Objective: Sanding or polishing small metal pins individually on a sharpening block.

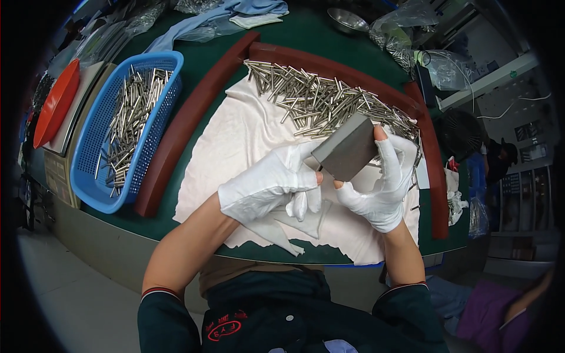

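Observation:
A dark grey rectangular block (348,150) is held tilted above the pale cloth (218,159). My right hand (382,182), in a white glove with bare fingertips showing, grips the block along its right side and lower corner. My left hand (273,182), gloved too, is closed at the block's left edge, its far fingers partly hidden behind it. Beyond the hands, a heap of thin metal rods (318,100) lies on the cloth. A folded scrap of white fabric (282,229) rests under my left hand.
Dark red wooden bars (194,123) frame the cloth on the green table (306,35). On the left stands a blue plastic basket (82,165) of metal rods, beside a red tray (57,106). A metal bowl (347,20) and plastic bags (406,23) are at the back. Another person (500,156) is at right.

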### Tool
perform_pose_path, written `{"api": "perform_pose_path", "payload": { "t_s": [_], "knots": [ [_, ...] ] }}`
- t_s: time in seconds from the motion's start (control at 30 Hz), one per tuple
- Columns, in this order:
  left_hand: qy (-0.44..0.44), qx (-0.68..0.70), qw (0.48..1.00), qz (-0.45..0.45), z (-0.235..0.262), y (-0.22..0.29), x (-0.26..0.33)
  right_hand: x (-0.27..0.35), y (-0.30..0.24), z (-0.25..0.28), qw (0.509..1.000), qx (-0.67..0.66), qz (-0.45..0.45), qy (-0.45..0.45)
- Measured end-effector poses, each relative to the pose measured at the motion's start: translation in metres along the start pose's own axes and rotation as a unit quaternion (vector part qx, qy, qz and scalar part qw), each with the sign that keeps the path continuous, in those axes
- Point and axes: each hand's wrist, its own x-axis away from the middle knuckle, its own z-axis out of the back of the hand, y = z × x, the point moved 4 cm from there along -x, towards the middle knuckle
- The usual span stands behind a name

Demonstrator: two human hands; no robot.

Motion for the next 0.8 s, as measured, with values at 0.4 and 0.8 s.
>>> {"api": "perform_pose_path", "payload": {
  "t_s": [0.4, 0.8],
  "knots": [
    [0.012, -0.004, 1.0, -0.003, 0.007, -0.012, -0.006, -0.001, 0.0, -0.006, 1.0, -0.01, -0.012, -0.005],
    [-0.018, 0.052, 0.998, -0.004, 0.0, -0.003, -0.001, 0.003, 0.015, 0.001, 0.995, -0.059, -0.074, 0.006]
  ]
}}
